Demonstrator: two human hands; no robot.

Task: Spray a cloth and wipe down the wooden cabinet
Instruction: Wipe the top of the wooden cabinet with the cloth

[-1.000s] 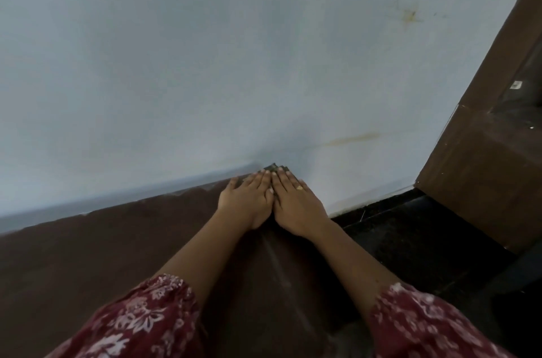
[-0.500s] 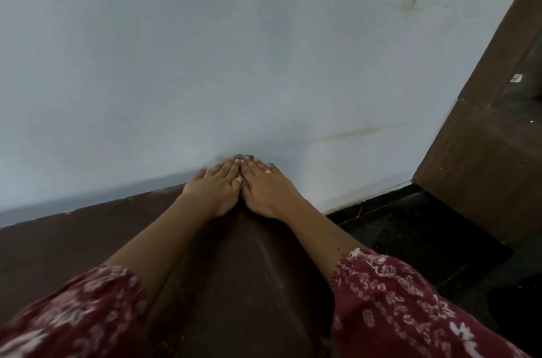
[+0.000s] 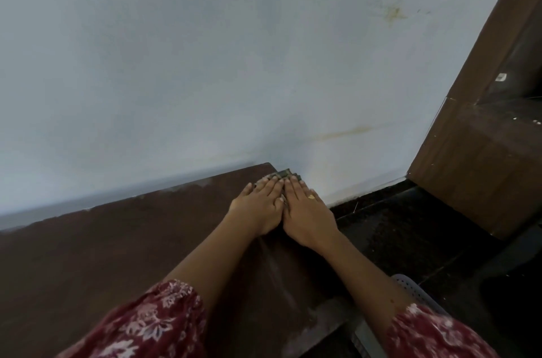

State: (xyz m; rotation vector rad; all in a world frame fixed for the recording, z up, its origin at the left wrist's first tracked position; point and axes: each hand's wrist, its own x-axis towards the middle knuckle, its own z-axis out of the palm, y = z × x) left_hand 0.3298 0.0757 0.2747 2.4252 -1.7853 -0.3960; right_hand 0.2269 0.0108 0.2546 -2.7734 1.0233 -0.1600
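Observation:
The dark brown top of the wooden cabinet [image 3: 102, 255] fills the lower left and runs up to a pale wall. My left hand [image 3: 258, 205] and my right hand [image 3: 308, 214] lie flat side by side near the cabinet's far right corner. Both press down on a dark greenish cloth [image 3: 284, 173]. Only a small edge of the cloth shows beyond the fingertips, against the wall. A gold ring sits on my right hand. No spray bottle is in view.
The pale blue-white wall [image 3: 234, 64] rises straight behind the cabinet. A brown wooden door frame or panel [image 3: 484, 152] stands at the right. Dark floor [image 3: 410, 234] lies below it. A grey perforated plastic object [image 3: 410, 290] shows by my right forearm.
Both hands, still together on the cloth, slid right along the back edge towards the cabinet's far right corner after moving left half a second before. More of the cloth's edge shows now.

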